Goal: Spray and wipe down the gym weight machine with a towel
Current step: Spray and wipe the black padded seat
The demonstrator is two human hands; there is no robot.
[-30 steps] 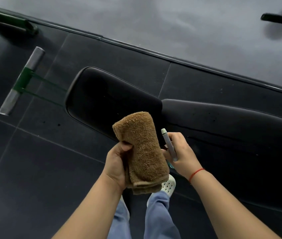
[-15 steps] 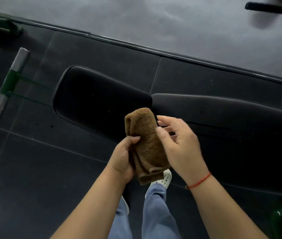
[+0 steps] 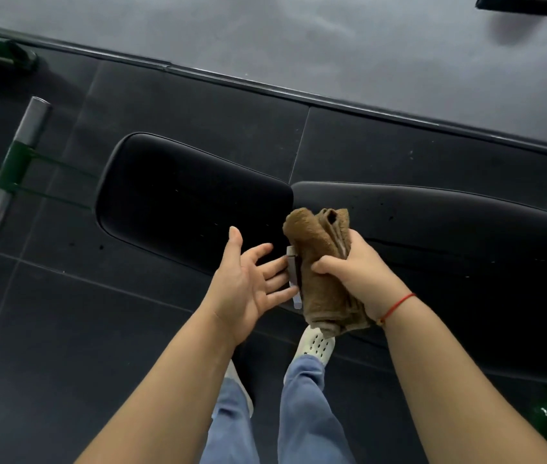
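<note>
2 hands meet over seat pad's (image 3: 181,195) near edge.
R hand (image 3: 362,272) clamps rolled towel (image 3: 322,262); L hand (image 3: 245,289), splayed open, touches spray bottle (image 3: 293,276) just left of towel, axes parallel.

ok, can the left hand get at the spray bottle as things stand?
Probably yes. The left hand is open, its fingers touching the spray bottle, which lies against the towel that the right hand grips. Nothing sits between them.

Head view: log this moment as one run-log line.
right grip: holds brown towel | left grip: open, touching grey spray bottle beside towel | black bench pad: below, untouched
</note>
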